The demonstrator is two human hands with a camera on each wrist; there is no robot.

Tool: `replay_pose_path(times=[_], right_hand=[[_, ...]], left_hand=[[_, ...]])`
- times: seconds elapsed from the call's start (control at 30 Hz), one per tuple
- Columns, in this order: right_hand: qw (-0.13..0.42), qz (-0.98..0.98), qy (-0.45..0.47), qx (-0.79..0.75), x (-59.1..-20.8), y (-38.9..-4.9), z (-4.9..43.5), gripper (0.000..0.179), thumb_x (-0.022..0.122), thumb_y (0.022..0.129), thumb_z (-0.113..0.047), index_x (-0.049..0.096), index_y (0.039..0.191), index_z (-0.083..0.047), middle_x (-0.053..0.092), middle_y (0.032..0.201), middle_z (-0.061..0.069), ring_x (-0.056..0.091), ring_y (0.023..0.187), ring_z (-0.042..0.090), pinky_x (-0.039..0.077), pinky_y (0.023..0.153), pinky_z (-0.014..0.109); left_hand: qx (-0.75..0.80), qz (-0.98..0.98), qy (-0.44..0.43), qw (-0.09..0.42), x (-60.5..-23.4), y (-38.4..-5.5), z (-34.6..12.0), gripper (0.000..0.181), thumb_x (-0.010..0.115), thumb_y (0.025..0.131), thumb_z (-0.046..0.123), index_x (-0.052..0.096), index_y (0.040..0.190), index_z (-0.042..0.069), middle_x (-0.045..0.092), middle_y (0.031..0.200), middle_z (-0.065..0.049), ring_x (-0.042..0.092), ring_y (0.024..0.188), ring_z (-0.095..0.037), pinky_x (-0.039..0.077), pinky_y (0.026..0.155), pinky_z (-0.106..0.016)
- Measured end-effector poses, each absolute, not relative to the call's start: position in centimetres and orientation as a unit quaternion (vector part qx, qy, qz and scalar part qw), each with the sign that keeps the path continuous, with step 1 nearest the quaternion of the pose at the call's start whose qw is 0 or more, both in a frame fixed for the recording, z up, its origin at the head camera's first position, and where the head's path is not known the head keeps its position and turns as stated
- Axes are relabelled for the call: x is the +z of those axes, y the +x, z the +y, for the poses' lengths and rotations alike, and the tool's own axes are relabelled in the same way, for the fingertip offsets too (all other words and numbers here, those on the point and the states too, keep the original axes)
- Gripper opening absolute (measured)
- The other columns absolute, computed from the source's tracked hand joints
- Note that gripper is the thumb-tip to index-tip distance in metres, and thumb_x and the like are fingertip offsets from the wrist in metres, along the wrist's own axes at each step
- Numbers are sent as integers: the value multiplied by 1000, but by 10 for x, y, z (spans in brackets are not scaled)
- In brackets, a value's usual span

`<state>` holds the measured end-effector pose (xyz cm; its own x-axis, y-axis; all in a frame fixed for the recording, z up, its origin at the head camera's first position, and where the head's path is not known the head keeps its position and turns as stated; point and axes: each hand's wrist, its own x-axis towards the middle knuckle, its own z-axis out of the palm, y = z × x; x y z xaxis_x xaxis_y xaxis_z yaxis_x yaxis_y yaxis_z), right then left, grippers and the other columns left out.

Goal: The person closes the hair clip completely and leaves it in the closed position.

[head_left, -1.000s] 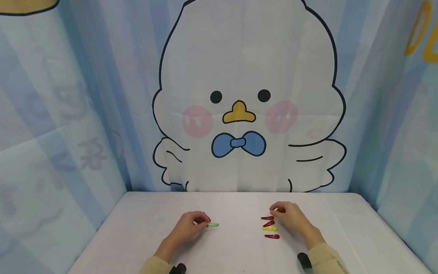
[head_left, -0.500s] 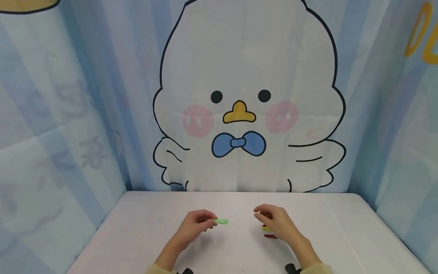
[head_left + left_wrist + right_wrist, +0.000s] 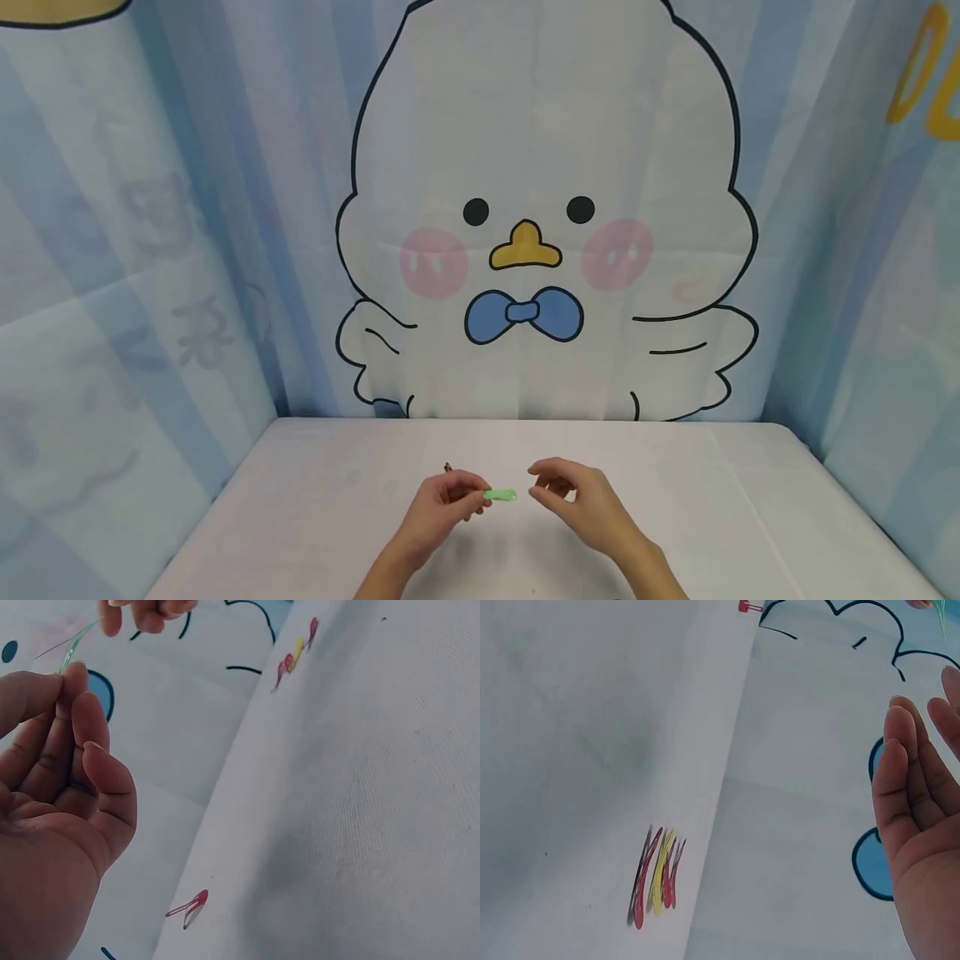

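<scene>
A light green snap hair clip [image 3: 501, 495] is pinched between the thumb and forefinger of my left hand [image 3: 446, 508]. In the left wrist view the green clip [image 3: 75, 649] has its two arms spread apart. My right hand [image 3: 581, 504] is held just right of the clip, fingers and thumb parted with nothing between them. A red hair clip [image 3: 196, 900], its arms spread, lies on the table beyond my left hand. Three red hair clips and a yellow hair clip [image 3: 661, 877] lie in a row, hidden behind my right hand in the head view.
Both hands are above a white table [image 3: 750, 517]. A cloth backdrop [image 3: 525, 125] with a cartoon bird stands along the table's far edge, and striped cloth [image 3: 112, 292] hangs at the sides.
My left hand has lifted the green clip and carried it to the right, leaving the red clip on the table. My right hand has moved left from the row of clips towards it.
</scene>
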<state>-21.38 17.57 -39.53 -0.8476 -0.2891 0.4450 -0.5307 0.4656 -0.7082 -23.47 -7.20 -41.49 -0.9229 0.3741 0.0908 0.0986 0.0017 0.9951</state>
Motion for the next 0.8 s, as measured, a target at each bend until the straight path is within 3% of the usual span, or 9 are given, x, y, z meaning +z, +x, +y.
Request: replay_pose_path(times=[0.13,0.43,0.57,0.8], right_hand=[[129,-835,263,466,-396,-207,171,20,77,91,-15,70,110,-12,70,94,1,62,77,6,54,71,30],[166,-810,301,476,-400,-201,161,22,80,86,-7,71,105,-14,71,89,-1,63,72,6,55,68,29],[198,-791,326,478,-402,-201,158,22,80,84,1,71,101,-11,71,86,4,62,70,7,55,65,29],[268,-775,340,461,-407,-199,157,25,82,80,3,71,97,-10,68,81,-3,62,66,8,54,60,28]], left_hand=[[695,689,175,102,-415,-230,-70,25,66,98,8,65,114,-11,70,92,-7,62,83,-17,49,71,-23],[703,680,181,101,-414,-226,-63,28,66,98,9,64,115,-13,71,91,-7,62,82,-16,50,73,-23],[705,679,177,101,-413,-225,-61,28,67,97,9,65,115,-12,71,91,-7,62,82,-17,50,73,-23],[712,672,172,103,-415,-221,-58,30,70,95,9,64,117,-11,70,98,-7,63,86,-17,51,75,-24]])
